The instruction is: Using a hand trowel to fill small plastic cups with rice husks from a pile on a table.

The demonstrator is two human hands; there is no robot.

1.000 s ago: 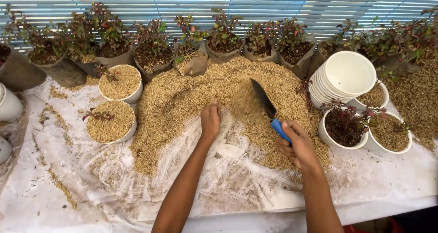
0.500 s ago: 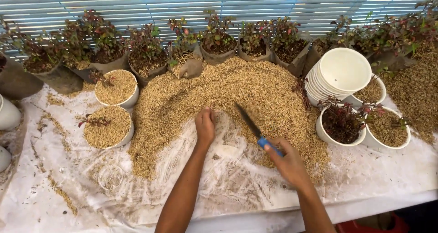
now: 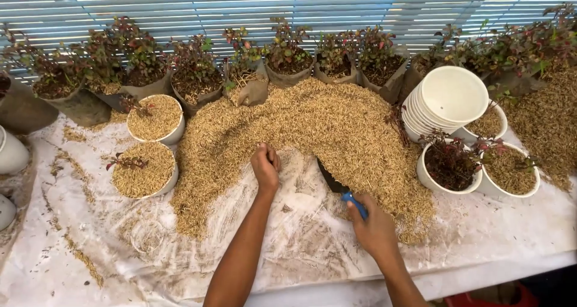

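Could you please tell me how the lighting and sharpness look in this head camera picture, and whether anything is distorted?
In the head view, light is even and soft, with only faint shadows; the blinds bow slightly, a wide-lens curve; the husk pile and stacked white pots are sharp; the left hand and the right hand, gripping the blue-handled trowel, show little blur.

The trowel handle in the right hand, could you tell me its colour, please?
Blue, on the trowel handle, seen in the head view.

Dry, rough tan husk heap (image 3: 312, 133) lies on a crinkled, smeared white plastic sheet (image 3: 493, 235). Smooth white plastic pots (image 3: 448, 100) look glossy; the dark matt trowel blade (image 3: 330, 178) has a blue plastic handle (image 3: 356, 203).
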